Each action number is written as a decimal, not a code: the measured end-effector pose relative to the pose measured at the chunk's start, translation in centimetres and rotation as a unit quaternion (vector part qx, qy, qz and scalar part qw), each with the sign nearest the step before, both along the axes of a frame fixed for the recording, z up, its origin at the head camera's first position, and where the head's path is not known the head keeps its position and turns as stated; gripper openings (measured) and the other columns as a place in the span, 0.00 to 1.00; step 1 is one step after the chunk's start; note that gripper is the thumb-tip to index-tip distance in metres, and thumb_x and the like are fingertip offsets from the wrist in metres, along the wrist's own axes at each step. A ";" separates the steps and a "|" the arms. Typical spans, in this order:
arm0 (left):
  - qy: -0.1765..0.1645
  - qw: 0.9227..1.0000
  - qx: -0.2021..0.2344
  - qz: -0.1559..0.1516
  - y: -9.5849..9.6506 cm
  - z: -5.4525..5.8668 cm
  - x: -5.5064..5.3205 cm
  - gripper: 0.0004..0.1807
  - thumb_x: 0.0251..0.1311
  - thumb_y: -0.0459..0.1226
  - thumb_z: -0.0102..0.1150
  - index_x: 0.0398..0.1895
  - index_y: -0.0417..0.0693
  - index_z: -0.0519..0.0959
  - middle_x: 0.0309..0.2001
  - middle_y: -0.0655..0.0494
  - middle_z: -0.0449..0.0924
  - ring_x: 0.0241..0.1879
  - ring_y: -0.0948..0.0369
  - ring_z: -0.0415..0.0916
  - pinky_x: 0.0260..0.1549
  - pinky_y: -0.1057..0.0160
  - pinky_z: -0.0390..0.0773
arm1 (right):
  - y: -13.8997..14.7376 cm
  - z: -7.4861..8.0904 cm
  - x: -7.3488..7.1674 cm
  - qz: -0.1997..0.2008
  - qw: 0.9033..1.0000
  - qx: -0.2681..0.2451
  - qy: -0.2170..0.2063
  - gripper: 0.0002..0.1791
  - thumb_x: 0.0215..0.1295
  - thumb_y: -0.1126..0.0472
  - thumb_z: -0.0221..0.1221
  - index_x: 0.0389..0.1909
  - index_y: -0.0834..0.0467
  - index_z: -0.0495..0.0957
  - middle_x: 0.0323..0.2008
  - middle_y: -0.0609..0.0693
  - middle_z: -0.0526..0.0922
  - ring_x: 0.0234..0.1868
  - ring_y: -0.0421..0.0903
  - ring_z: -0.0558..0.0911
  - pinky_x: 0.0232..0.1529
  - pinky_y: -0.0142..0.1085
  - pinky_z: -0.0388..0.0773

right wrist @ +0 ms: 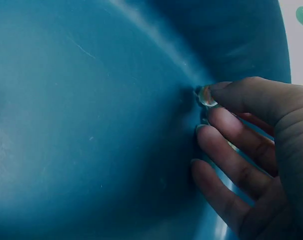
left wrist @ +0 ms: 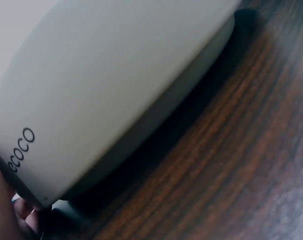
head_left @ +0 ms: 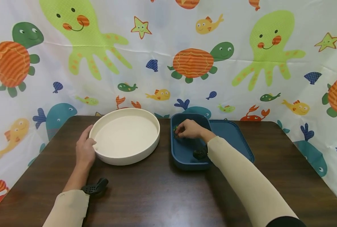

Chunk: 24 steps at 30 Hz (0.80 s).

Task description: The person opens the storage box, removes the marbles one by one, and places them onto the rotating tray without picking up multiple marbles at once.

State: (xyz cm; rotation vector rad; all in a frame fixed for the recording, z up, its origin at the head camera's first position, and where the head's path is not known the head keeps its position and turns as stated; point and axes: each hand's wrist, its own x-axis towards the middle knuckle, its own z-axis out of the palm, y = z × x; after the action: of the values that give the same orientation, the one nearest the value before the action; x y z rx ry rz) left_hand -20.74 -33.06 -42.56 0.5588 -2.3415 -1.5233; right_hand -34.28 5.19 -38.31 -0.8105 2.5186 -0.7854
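Note:
My left hand (head_left: 85, 148) grips the left rim of a round, cream-coloured shallow tray (head_left: 125, 159), thumb over the edge. In the left wrist view, the tray's side wall (left wrist: 106, 85) bears the lettering "ecoco", and part of the fingers (left wrist: 31, 212) shows at its lower corner. Inside a deep blue rectangular box (head_left: 185, 165), my right hand (head_left: 192, 129) reaches to the left wall. Its thumb and index finger pinch a clear glass marble (right wrist: 207, 96) with an orange swirl. More small glassy bits show behind the fingers, mostly hidden by them.
A flat blue lid (head_left: 230, 135) lies right of the box, partly under the right sleeve. Dark wood table (head_left: 145, 195) spreads in front of the tray and box. A printed sea-animal cloth (head_left: 157, 78) hangs along the table's back edge.

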 end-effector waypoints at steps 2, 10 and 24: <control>0.002 1.000 0.000 0.001 0.0 0.1 0.0 0.39 0.65 0.34 0.28 0.82 0.58 0.49 0.83 0.55 0.47 0.81 0.46 0.46 0.78 0.40 0.50 | -0.1 -0.1 -0.1 0.000 1.000 0.000 0.003 0.11 0.67 0.64 0.61 0.46 0.60 0.87 0.43 0.53 0.89 0.40 0.43 0.83 0.50 0.37 0.84; -0.005 1.000 0.008 0.001 0.0 0.1 0.2 0.39 0.66 0.33 0.28 0.83 0.58 0.49 0.83 0.54 0.46 0.81 0.46 0.46 0.77 0.39 0.50 | -0.6 -0.7 -0.3 0.022 0.999 0.011 0.021 0.08 0.66 0.64 0.63 0.42 0.58 0.88 0.40 0.50 0.90 0.38 0.40 0.84 0.48 0.34 0.84; -0.001 1.000 -0.002 0.005 0.0 0.2 0.3 0.37 0.67 0.35 0.27 0.82 0.57 0.49 0.83 0.54 0.47 0.81 0.46 0.46 0.78 0.40 0.50 | 0.7 2.4 0.4 0.022 0.999 -0.003 0.038 0.07 0.66 0.60 0.64 0.40 0.56 0.88 0.38 0.49 0.89 0.36 0.41 0.81 0.42 0.33 0.81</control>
State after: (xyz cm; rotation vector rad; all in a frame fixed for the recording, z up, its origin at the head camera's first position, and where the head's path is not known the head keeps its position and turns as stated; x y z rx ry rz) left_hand -20.45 -33.04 -42.37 0.5709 -2.3394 -1.5151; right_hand -33.87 5.85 -35.89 -0.9101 2.5573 -0.7605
